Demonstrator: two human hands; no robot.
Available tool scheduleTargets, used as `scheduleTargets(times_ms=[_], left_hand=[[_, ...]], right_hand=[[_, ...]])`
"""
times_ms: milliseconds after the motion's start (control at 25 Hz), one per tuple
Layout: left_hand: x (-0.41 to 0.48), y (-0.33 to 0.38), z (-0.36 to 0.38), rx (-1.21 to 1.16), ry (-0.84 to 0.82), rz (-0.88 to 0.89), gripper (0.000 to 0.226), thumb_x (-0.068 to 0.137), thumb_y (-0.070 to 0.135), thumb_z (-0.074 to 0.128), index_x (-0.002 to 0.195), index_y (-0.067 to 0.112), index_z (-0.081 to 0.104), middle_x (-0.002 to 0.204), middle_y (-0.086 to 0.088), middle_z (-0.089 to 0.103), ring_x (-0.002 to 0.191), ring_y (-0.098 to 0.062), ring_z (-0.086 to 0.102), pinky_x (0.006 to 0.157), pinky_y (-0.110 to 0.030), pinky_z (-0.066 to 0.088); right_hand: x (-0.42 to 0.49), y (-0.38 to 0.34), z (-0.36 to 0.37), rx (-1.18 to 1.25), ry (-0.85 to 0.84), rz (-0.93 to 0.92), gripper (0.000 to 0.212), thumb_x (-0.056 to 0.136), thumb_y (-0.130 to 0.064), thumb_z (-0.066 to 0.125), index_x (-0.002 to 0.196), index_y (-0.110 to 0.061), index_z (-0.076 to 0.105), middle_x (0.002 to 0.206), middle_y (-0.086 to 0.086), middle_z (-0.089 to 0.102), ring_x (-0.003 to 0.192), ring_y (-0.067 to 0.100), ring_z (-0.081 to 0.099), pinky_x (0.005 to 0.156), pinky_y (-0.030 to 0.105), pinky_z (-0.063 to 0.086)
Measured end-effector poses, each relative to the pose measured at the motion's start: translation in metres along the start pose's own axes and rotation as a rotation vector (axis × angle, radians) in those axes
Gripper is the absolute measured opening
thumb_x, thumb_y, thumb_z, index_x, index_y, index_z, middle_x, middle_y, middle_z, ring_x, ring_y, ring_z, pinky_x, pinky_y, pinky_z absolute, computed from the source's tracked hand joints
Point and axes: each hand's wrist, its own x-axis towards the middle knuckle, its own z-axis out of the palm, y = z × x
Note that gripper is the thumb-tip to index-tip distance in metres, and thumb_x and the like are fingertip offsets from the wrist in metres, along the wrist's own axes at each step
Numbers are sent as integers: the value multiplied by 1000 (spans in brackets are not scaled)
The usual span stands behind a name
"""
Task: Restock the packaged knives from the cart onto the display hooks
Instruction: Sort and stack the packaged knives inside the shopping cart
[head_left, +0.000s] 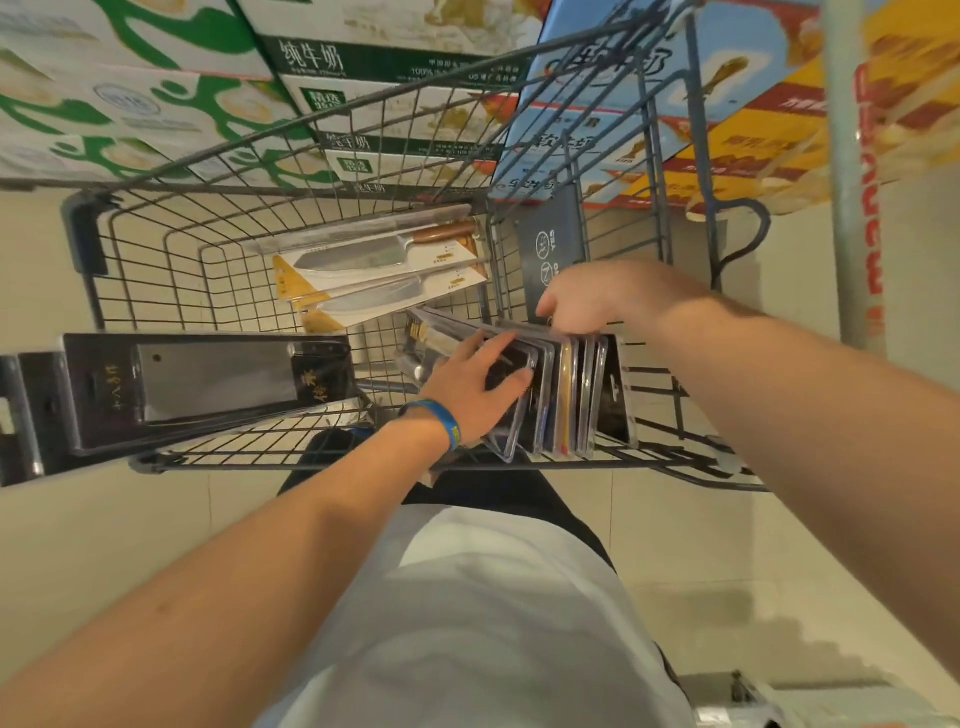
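Nearest, the left hand, with a blue wristband at the wrist, lies with straight, spread fingers flat against the face of the first pack in a row of knife packs; it holds nothing. These packs stand on edge at the near right corner of the cart. Their faces are turned sideways and their long axis runs from the near rim away toward the far side. Just beyond, the right hand comes down on the far ends of the same row, fingers curled over the top edges and apparently gripping several.

At the near left corner a black cleaver pack lies flat with its long axis along the near rim. Its hanging-hole end points left, past the cart's edge.

Farther in, near the middle of the far side, two yellow-card knife packs lie overlapped, long axis roughly left to right, handles to the right.

Beyond the cart stand stacked milk cartons.

No display hooks are in view, and the cart holds many packs. Most of the restocking looks still to be done, and this step seems to be picking out packs to carry.
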Motion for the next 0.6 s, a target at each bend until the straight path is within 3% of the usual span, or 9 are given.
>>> scheduleTargets(times_ms=[120,240,440,520,600], left_hand=[[3,-7,-6,-74,92,-10,59,97,62,29,151,36,31,157,-5,33,140,-31,36,114,-44,28],[4,-14,-13,-101,146,-16,51,103,49,34,149,28,39,148,-6,42,131,-27,46,108,-38,37],[6,-22,-17,-94,54,23,47,103,43,36,149,34,36,151,-4,38,130,-23,46,99,-26,31],[9,-29,-18,-137,48,-3,45,104,42,35,148,34,38,149,-4,40,130,-23,47,96,-25,32],[13,-37,-15,-143,0,-62,47,104,43,34,150,35,34,155,-6,33,135,-28,43,105,-32,36]], right_hand=[[-1,-4,-5,64,108,-59,38,108,-13,33,124,2,65,124,15,65,100,26,60,80,31,43],[6,-10,-13,148,287,-106,44,109,-28,35,120,-1,67,122,17,65,113,32,61,92,36,48],[17,-39,-13,-52,-14,9,63,109,-50,30,151,-5,46,158,18,43,142,36,44,117,45,36],[13,-36,-11,-197,-125,69,63,109,-51,34,150,-6,47,158,16,43,139,34,46,115,42,37],[10,-33,-4,-233,-167,85,60,106,-52,41,141,-6,57,150,15,52,127,33,54,106,39,42]])
